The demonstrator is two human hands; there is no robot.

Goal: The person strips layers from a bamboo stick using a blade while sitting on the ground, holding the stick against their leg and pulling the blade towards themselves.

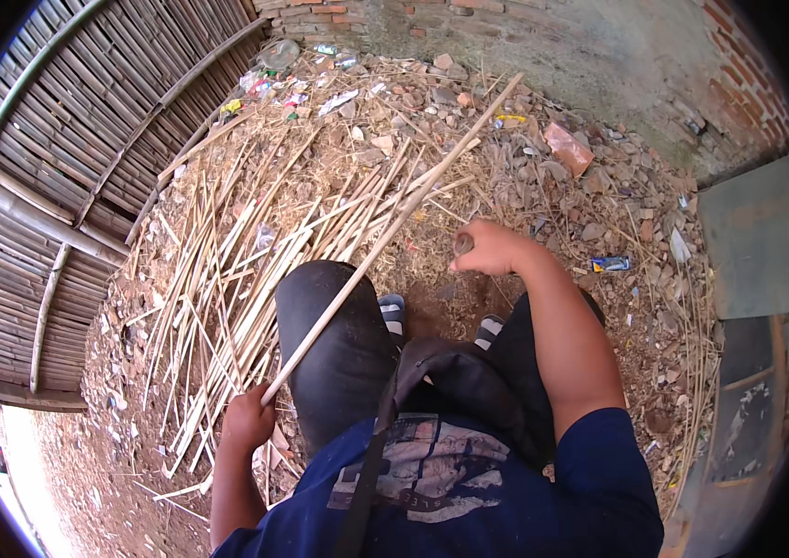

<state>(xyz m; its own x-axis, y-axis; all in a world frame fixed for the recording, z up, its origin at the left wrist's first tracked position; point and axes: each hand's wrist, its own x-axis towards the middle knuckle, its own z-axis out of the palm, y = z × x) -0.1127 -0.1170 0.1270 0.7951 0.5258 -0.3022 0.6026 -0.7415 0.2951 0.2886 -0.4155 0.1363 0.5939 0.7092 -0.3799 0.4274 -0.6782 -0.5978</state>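
My left hand [247, 423] is closed round the near end of a long pale bamboo pole [376, 251]. The pole slants up and away to the right, passing over my left thigh, and its far end is above the littered ground. My right hand [495, 248] is curled beside the pole, to its right and apart from it. A brown round end [462, 244] shows between its thumb and fingers; the rest of that thing is hidden, so its kind is unclear. Under and left of the pole, a loose pile of split bamboo strips [236, 325] covers the ground.
Dirt, shavings and stones surround my sandalled feet [392, 316]. A broken brick [568, 149] and a blue wrapper [611, 264] lie to the right. A bamboo-slat wall [69, 121] stands left, a brick wall [590, 65] behind, and a grey panel [755, 242] at the right.
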